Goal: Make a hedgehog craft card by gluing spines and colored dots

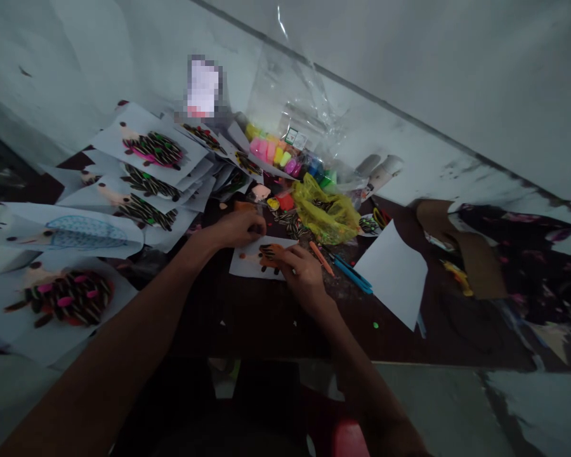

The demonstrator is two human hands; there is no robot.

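A small white paper (240, 266) lies on the dark table before me, bearing a clay hedgehog (267, 252) with an orange-brown body, dark feet and striped seeds pressed into its back. My right hand (307, 274) rests over the paper's right side, fingertips pinched together at the hedgehog's body; whatever is between them is hidden. Above the paper's upper left edge is my left hand (240, 227), its fingers curled together, contents too small to make out. Loose sunflower seeds (289, 222) are scattered just beyond, beside a yellow plastic bag (328, 212) holding more seeds.
Finished-looking hedgehog pictures (152, 149) are stacked at left, with another (71, 292) nearer me. Colourful clay packs (285, 155) sit by the wall. To the right lie an orange stick (321, 258), a blue tool (352, 274), white paper (394, 273) and dark floral cloth (533, 254).
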